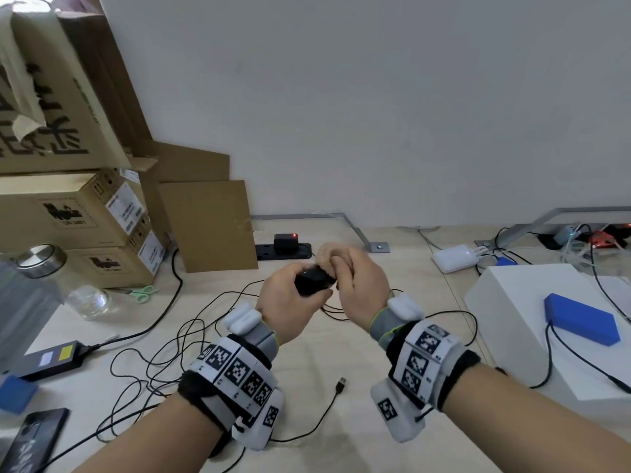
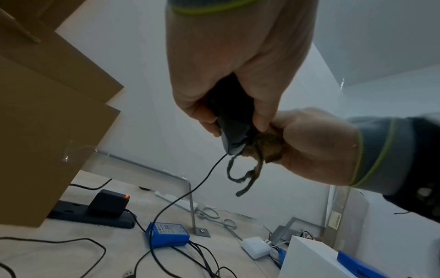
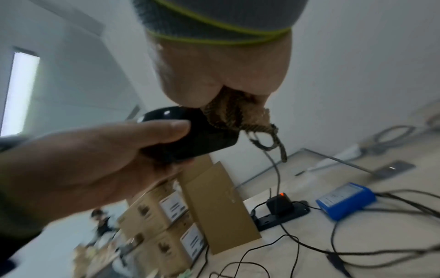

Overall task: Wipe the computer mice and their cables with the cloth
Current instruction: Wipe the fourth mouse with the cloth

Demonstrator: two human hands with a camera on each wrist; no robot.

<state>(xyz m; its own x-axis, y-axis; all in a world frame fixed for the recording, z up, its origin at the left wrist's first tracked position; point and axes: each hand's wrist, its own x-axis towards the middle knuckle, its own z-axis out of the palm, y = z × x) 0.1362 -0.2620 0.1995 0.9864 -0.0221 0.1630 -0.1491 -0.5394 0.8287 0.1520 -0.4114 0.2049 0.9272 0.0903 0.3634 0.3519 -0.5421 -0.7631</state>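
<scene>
Above the pale wooden tabletop, the left hand grips a glossy black mouse; the right hand clutches a tan knitted cloth against it; brown cardboard boxes at ten o'clock.

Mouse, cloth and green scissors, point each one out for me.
mouse (image 3: 197, 139), right wrist view, on its glossy black shell.
cloth (image 2: 266, 148), left wrist view, on the bunched knit below the fingers.
green scissors (image 1: 142, 293), head view, on the handle loops.
</scene>
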